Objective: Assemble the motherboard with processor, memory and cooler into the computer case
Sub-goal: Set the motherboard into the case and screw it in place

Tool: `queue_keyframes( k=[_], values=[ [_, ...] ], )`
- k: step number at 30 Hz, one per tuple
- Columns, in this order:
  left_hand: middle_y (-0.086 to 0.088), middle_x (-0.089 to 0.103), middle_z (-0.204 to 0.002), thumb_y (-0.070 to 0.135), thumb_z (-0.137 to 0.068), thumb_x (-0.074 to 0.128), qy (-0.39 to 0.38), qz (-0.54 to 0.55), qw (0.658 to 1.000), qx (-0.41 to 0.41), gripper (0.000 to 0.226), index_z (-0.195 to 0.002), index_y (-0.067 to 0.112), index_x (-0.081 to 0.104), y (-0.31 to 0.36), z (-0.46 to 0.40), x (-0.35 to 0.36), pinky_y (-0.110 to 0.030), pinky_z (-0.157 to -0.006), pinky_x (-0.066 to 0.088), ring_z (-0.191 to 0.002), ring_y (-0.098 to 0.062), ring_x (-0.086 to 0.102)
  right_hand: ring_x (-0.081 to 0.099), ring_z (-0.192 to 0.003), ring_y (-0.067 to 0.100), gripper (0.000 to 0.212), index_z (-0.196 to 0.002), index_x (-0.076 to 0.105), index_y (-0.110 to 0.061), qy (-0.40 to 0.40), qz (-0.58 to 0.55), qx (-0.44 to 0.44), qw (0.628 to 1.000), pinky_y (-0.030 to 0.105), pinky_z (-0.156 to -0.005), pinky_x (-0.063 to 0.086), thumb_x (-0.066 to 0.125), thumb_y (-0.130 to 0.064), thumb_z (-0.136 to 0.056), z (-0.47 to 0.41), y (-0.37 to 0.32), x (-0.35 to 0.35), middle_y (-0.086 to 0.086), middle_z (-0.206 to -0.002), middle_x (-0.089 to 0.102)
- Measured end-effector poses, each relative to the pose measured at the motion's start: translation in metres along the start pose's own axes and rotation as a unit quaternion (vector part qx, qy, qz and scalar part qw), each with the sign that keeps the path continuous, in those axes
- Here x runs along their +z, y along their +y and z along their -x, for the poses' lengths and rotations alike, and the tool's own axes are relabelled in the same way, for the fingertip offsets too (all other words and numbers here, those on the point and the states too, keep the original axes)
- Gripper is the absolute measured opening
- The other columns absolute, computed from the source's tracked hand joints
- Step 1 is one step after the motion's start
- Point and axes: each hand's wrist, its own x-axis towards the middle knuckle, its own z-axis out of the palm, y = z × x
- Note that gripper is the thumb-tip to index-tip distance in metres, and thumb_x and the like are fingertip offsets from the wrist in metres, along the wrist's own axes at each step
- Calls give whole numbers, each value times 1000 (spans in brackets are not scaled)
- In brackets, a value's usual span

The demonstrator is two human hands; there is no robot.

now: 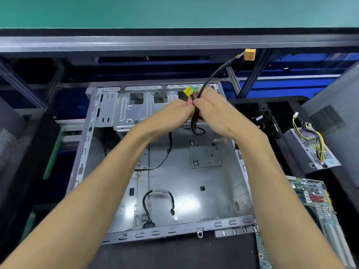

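Two hands [179,111] [210,111] grip one cable bundle [196,121] over one case [186,171].

case [194,171]: bare glossy metal | cables [213,74]: black smooth plastic sheath

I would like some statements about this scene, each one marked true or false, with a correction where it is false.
1. Both the left hand and the right hand grip a bundle of black cables. True.
2. The motherboard is already mounted inside the computer case. False: it lies outside the case, to its right.
3. An orange connector hangs on the end of a cable above the case. True.
4. The power supply sits inside the case. False: it rests outside, to the right.
5. A yellow connector shows just above the hands. True.
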Motion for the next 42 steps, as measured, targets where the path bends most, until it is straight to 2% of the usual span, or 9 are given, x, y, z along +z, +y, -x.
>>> queue_keyframes(
  k=[6,11,14,18,23,28,32,39,42],
  values=[
    [-11,63,-85,32,-90,68,-47,-72,996,36,38,-105,-1,60,7,8,7,-33,-70,44,-76,-21,52,50,-55,-6,30,-85,59,-22,-15,-84,43,995,7,-47,34,39,-14,-105,2,-1,-9,-5,-81,54],
    [-2,58,-79,3,-92,56,-33,-169,984,51,6,-90,3,62,10,9,9,-14,-54,38,-69,-15,52,53,-76,9,30,-85,60,-27,-4,-131,57,990,25,-68,42,39,-17,-105,2,0,-5,-4,-93,58],
    [7,66,-80,-3,-93,46,-12,-179,982,65,30,-81,19,63,8,18,0,-10,-68,46,-76,0,62,57,-89,18,28,-88,61,-25,-20,-136,59,989,39,-86,53,39,-20,-104,1,-1,-2,-1,-101,60],
    [-14,68,-96,3,-98,37,14,-289,956,49,24,-96,7,60,1,24,-5,-49,-83,54,-90,-33,65,52,-89,12,30,-83,57,-29,-9,-114,27,993,12,-70,39,40,-19,-106,2,-3,0,-3,-100,57],
    [-11,63,-91,10,-98,38,45,-439,897,-17,25,-98,12,63,6,46,-36,-42,-74,54,-80,-32,61,52,-87,3,31,-94,60,-33,0,-94,43,995,15,-69,35,34,-26,-108,0,8,-5,-7,-112,58],
    [3,40,-58,17,-100,41,-25,-86,991,-102,30,-75,17,57,-2,49,-82,-24,-45,32,-46,-14,32,51,-71,-6,32,-88,63,-28,-2,-137,27,990,17,-72,39,36,-21,-105,0,10,-1,-14,-90,61],
    [7,21,-57,12,-97,38,-22,287,948,-133,19,-81,14,48,-28,23,-93,-19,-33,13,-45,-8,9,52,-83,13,43,-79,68,-38,-58,-163,-41,984,37,-80,43,36,-20,-101,4,4,8,5,-115,67],
    [-4,72,-84,53,-98,47,29,173,984,-32,51,-97,12,76,-1,-22,-59,-30,-70,51,-68,-14,60,52,-126,9,35,-128,63,-23,-72,-87,-46,993,35,-112,36,34,-20,-109,3,2,2,-10,-125,68],
    [-1,77,-95,81,-88,26,-30,62,997,-17,81,-96,22,80,11,-29,-57,-36,-89,49,-79,-10,70,63,-92,-3,32,-134,55,-22,-65,-27,-61,996,23,-82,48,33,-24,-110,3,3,-3,-8,-112,73]
  ],
)
